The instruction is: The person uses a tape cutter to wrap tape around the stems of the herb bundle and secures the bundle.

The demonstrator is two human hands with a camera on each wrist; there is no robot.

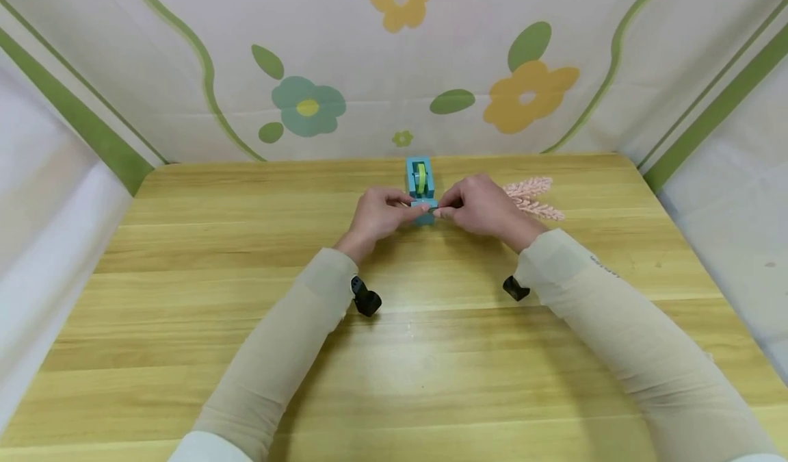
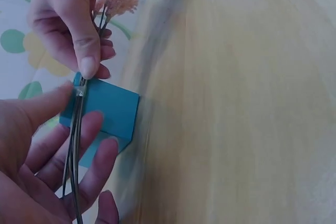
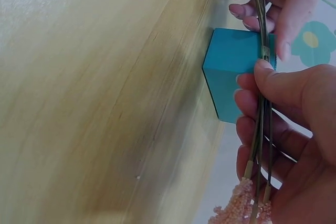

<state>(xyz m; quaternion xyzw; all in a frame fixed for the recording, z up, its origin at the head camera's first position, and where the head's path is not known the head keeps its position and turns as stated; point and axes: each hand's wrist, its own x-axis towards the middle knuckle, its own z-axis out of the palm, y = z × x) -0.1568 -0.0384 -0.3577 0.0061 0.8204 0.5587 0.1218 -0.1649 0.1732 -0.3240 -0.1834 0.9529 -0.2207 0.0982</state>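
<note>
A bunch of pink flowers (image 1: 534, 196) on thin dark stems (image 3: 261, 19) lies across both hands, in front of a blue tape dispenser (image 1: 420, 168) with a yellow-green roll. My right hand (image 1: 483, 205) pinches the stems between thumb and fingers, just on the blossom side of a clear tape piece (image 2: 80, 91). On the lower stems, my left hand (image 1: 377, 213) has its fingers loosely curled round the bunch, its thumb beside the tape. The dispenser stands upright behind the hands, its cutting end partly hidden by them in the head view.
The wooden table (image 1: 406, 366) extends toward the viewer below the arms. A white cloth printed with flowers (image 1: 369, 65) rises at the table's back edge, directly behind the dispenser. White cloth also hangs at both sides. Each wrist carries a small black camera (image 1: 366, 300).
</note>
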